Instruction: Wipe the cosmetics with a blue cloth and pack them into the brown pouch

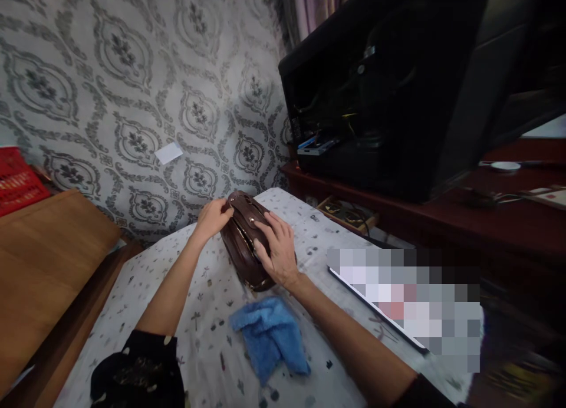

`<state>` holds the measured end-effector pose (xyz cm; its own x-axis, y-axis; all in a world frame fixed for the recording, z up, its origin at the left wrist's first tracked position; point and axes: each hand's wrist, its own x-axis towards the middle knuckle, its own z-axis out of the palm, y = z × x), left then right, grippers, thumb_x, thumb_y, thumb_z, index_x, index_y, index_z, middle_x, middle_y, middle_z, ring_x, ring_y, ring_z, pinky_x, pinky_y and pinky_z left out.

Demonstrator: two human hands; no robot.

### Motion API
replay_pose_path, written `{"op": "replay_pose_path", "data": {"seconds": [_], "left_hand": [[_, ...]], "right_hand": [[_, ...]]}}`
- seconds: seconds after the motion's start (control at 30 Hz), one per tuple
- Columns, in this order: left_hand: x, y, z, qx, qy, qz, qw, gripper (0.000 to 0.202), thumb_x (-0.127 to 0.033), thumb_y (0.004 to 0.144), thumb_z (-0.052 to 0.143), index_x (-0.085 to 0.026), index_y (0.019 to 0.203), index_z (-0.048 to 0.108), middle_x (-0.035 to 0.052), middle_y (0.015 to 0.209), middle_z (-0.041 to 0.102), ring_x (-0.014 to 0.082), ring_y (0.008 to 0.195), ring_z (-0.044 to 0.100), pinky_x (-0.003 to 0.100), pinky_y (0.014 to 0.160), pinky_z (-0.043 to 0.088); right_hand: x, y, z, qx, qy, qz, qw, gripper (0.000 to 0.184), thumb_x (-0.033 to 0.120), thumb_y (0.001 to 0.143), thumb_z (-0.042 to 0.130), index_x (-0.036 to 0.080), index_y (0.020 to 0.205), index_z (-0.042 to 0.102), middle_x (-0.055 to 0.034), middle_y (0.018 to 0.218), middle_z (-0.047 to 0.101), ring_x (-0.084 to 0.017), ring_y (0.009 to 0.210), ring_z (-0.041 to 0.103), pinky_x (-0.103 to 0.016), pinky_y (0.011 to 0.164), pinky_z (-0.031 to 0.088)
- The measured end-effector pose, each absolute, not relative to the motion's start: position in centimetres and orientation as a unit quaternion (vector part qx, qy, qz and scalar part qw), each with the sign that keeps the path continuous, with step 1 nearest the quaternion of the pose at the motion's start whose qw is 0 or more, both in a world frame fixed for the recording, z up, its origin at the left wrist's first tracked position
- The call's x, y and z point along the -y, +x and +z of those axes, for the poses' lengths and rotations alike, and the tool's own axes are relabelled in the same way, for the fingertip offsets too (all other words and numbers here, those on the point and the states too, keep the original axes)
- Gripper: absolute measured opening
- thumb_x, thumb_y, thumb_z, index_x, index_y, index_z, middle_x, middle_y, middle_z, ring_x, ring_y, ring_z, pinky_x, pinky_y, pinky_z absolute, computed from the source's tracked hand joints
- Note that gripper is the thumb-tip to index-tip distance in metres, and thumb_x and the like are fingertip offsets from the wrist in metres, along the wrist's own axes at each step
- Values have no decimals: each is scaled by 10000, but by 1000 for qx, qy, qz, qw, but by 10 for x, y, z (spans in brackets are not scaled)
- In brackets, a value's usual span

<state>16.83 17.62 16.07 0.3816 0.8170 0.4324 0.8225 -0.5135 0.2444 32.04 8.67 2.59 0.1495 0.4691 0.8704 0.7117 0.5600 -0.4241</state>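
A dark brown leather handbag with a zip along its top lies on the white patterned cloth. My left hand has its thumb and fingers closed at the far left end of the bag's top, near the zip. What exactly is pinched there is hidden. Across the right side of the bag rests my right hand, fingers spread and laid on the leather. The zip line shows between both hands with a narrow dark gap. Just in front of the bag sits a crumpled blue cloth.
A flat dark-edged object, mostly pixelated, lies on the right. Behind it stand a dark red cabinet, a small open drawer and a large black television. A wooden panel and a red basket are at left.
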Motion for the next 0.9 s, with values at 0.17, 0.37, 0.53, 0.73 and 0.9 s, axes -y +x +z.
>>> {"op": "replay_pose_path", "data": {"seconds": [0.17,0.37,0.53,0.73,0.9], "left_hand": [[-187,196,163,471,-842,-264,-7,199,-282,778,652,-191,949,699,28,898,687,193,817,581,271,736,400],[-198,219,157,499,-819,-282,-15,273,-353,806,610,-190,589,589,3,578,534,176,632,490,277,615,315],[-198,223,155,502,-807,-311,-33,271,-347,770,615,-197,557,536,-9,548,469,163,599,440,280,594,280],[-191,225,149,470,-814,-333,-78,270,-374,766,593,-190,578,532,-14,575,479,145,593,415,268,588,315],[-187,219,151,444,-831,-318,-109,272,-385,776,600,-171,609,582,-11,583,516,141,591,446,260,587,350]], "right_hand": [[-88,316,20,589,-475,-96,647,422,291,964,451,128,1352,478,-209,1462,446,-304,1369,409,-529,1110,376],[-87,313,16,607,-486,-112,619,372,303,942,492,169,1283,559,-174,1426,510,-327,1381,389,-553,1094,372],[-89,311,14,611,-500,-125,601,401,292,934,489,161,1306,558,-173,1426,511,-337,1384,367,-556,1093,360],[-90,312,16,620,-504,-116,590,455,304,942,470,182,1377,518,-145,1392,541,-328,1360,381,-546,1098,354],[-88,314,19,621,-503,-112,590,434,312,953,461,161,1355,527,-149,1382,555,-323,1352,386,-532,1102,348]]}}
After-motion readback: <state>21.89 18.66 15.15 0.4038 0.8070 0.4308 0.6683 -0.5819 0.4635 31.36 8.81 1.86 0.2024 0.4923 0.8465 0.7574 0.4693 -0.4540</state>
